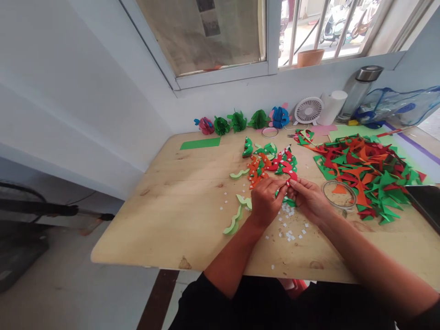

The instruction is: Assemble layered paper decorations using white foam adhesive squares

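Both my left hand (pixel 267 201) and my right hand (pixel 311 198) pinch the end of a wavy red paper strip (pixel 290 173), which has small white squares stuck along it. My fingertips nearly meet over the table. Just beyond them lie more cut wavy strips dotted with white squares: orange paper strips (pixel 257 168) and green paper strips (pixel 268 149). Light green wavy strips (pixel 234 221) rest left of my left hand, partly behind it. Loose white squares (pixel 290 236) are scattered on the wood below my hands.
A heap of red, orange and green paper scraps (pixel 364 165) covers the right side, with a tape ring (pixel 339 195) at its edge and a phone (pixel 424 201) beyond. Folded paper figures (pixel 238 121), a small fan (pixel 308 111) and a glass bottle (pixel 359 94) line the wall.
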A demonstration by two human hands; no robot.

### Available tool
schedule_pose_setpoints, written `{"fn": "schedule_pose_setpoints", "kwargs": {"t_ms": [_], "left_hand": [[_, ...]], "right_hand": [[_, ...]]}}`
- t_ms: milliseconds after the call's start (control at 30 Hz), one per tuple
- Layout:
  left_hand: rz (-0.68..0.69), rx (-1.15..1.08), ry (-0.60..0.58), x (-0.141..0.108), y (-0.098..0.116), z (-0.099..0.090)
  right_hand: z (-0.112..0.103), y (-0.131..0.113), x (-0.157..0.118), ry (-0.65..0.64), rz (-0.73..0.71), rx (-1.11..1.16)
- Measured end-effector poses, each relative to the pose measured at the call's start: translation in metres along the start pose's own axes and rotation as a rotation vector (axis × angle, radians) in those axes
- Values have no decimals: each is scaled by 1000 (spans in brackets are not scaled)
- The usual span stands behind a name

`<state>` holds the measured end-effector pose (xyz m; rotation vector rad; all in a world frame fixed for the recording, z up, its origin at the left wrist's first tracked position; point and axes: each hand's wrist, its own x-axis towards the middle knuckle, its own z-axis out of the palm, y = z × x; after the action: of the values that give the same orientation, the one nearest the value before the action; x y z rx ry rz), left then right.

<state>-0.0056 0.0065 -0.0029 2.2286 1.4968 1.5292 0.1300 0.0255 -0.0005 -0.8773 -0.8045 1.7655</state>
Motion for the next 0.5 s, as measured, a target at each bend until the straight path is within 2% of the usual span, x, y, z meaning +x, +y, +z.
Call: {"fn": "schedule_pose_setpoints", "kwargs": {"t_ms": [233, 333, 500], "left_hand": [[33, 128, 52, -1, 6, 1], [34, 80, 52, -1, 7, 2], [-80, -72, 53, 0, 7, 3]], "right_hand": [[2, 3, -1, 62, -129, -186], [1, 6, 0, 75, -154, -226], [3, 8, 0, 73, -149, -184]]}}
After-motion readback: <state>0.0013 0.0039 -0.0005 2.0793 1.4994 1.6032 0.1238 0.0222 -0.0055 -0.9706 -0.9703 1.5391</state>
